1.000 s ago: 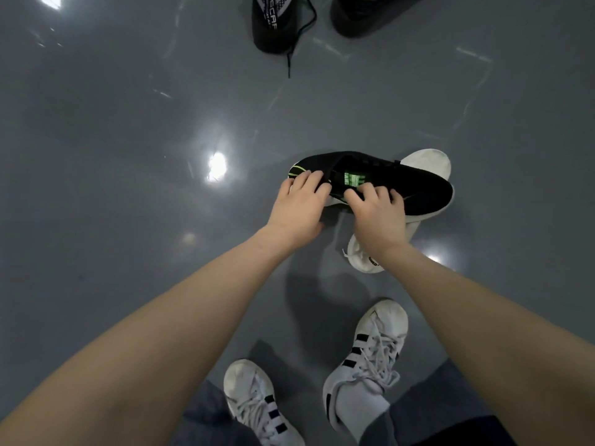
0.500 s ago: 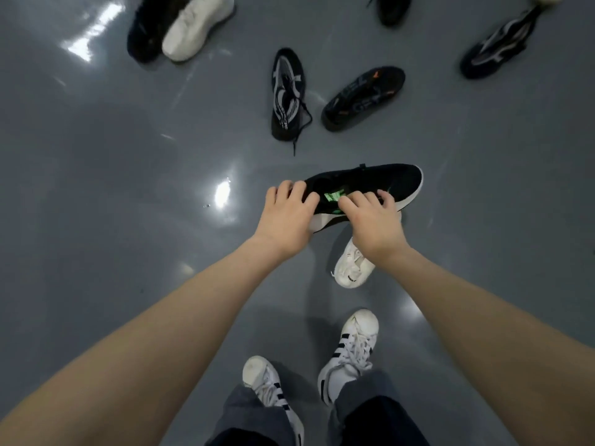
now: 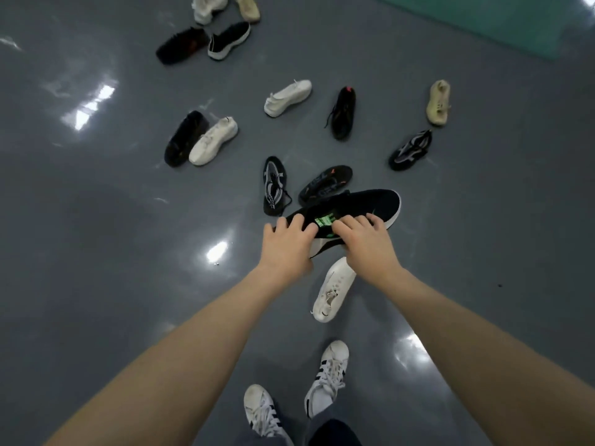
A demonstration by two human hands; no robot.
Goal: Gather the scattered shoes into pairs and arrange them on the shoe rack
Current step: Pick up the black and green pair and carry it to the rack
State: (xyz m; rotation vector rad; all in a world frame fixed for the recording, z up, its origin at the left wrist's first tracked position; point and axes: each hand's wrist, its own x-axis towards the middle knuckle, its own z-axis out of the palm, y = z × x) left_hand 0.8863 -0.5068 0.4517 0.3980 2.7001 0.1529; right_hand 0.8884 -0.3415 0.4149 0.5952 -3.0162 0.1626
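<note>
Fingers (image 3: 297, 222) of the left hand (image 3: 286, 246) curled over the heel end of the black shoe with the green tag (image 3: 360, 207), and those of the right hand (image 3: 367, 244) hooked over its collar just past the tag, so both hands gripped one shoe held clear of the floor (image 3: 96, 252). Whether the thumbs closed underneath was hidden, though the lift suggested they did.

Nearest the wearer stood their own feet in white striped trainers (image 3: 326, 375). Just beyond, below the right hand, a white sneaker (image 3: 333, 291) lay on its side on the floor. Past the held shoe lay a black-and-white patterned shoe (image 3: 273, 185) and a black shoe with orange marks (image 3: 325, 183), the latter close to the raised toe. Farther out were a black shoe touching a cream one (image 3: 212, 141), a white shoe (image 3: 288, 98), a black laced shoe (image 3: 344, 112), a dark grey-striped shoe (image 3: 410, 151) and a tan shoe (image 3: 438, 103). At the far edge sat another cluster (image 3: 219, 30).

The step in hand looked like carrying this shoe to its mate, which I could not pick out for certain. It would go best with one hand taking the shoe by the collar, freeing the other for the partner. No rack showed. Open floor lay wide to the left and right; a green mat (image 3: 502, 24) edged the far right, and the loose laces ahead were worth stepping round.
</note>
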